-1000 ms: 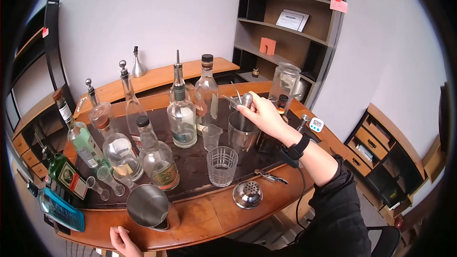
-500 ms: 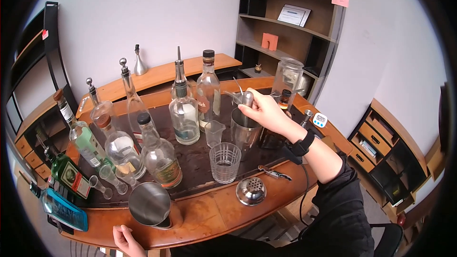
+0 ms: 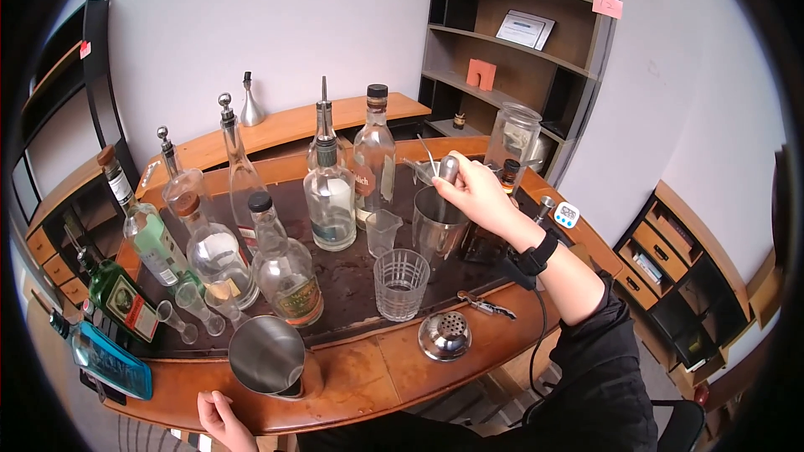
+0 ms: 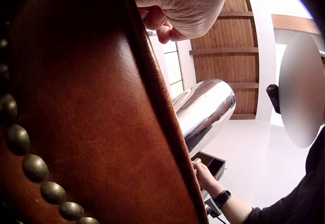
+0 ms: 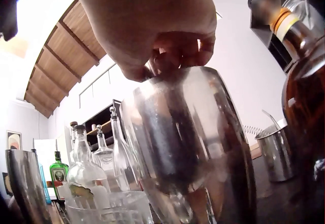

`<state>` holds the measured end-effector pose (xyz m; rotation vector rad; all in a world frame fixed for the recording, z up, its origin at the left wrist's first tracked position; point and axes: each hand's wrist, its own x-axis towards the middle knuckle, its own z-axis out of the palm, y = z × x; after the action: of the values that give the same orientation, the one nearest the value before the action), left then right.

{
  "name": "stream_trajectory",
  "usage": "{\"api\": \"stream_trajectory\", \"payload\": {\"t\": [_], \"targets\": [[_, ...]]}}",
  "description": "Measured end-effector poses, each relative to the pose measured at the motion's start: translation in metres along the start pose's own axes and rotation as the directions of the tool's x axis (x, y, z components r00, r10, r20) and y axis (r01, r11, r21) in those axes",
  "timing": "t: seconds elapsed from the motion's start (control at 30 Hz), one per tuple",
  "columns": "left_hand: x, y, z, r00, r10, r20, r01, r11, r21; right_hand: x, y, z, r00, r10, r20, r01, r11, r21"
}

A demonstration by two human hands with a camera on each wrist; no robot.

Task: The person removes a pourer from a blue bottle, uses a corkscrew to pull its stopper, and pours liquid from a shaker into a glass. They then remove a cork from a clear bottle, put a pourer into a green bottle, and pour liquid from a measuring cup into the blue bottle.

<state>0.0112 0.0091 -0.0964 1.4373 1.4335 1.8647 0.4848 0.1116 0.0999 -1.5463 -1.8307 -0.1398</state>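
Note:
My right hand (image 3: 479,192) grips the rounded top of a metal muddler (image 3: 450,169), whose lower part goes down inside a steel shaker tin (image 3: 437,234). In the right wrist view the fingers come right at the rim of this tin (image 5: 188,132), which hides the muddler's lower end. My left hand (image 3: 224,420) lies at the table's front edge, fingers loosely curled and holding nothing. Close by it stands a second, larger-looking shaker tin (image 3: 266,356). A cut-glass tumbler (image 3: 401,285) and a small clear measuring jug (image 3: 383,233) are just left of the muddler's tin.
Several bottles, among them a clear one with a black cap (image 3: 286,280) and a green one (image 3: 121,305), crowd the left. At the front right lie a strainer top (image 3: 445,336) and a corkscrew (image 3: 487,305). A dark bottle (image 5: 310,92) is close right of the working tin.
The head view has shifted slightly, so the tabletop appears a little further right. My right hand keeps its grip on the muddler in the tin; the left hand stays at the edge.

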Motion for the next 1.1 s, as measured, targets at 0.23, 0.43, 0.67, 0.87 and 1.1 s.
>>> {"api": "stream_trajectory", "payload": {"t": [0.23, 0.43, 0.67, 0.87, 1.1], "targets": [[0.001, 0.004, 0.000, 1.000, -0.022, 0.006, 0.021, 0.999, 0.045, 0.003, -0.004, 0.000, 0.991, 0.075, 0.107, -0.087, 0.990, 0.109], [0.000, -0.001, -0.001, 1.000, -0.010, 0.003, 0.010, 1.000, 0.003, 0.003, -0.007, -0.003, 0.993, 0.031, 0.114, -0.048, 0.988, 0.149], [0.001, 0.003, 0.000, 1.000, -0.002, 0.011, 0.002, 1.000, 0.003, 0.007, -0.003, -0.008, 0.996, 0.067, 0.054, -0.073, 0.991, 0.115], [0.000, 0.002, 0.000, 1.000, -0.003, 0.002, 0.003, 1.000, 0.011, 0.004, -0.006, -0.003, 0.996, 0.058, 0.067, -0.064, 0.993, 0.097], [0.001, 0.001, 0.000, 1.000, 0.005, 0.007, -0.005, 1.000, -0.015, 0.003, -0.005, 0.000, 0.994, 0.081, 0.078, -0.092, 0.984, 0.152]]}}
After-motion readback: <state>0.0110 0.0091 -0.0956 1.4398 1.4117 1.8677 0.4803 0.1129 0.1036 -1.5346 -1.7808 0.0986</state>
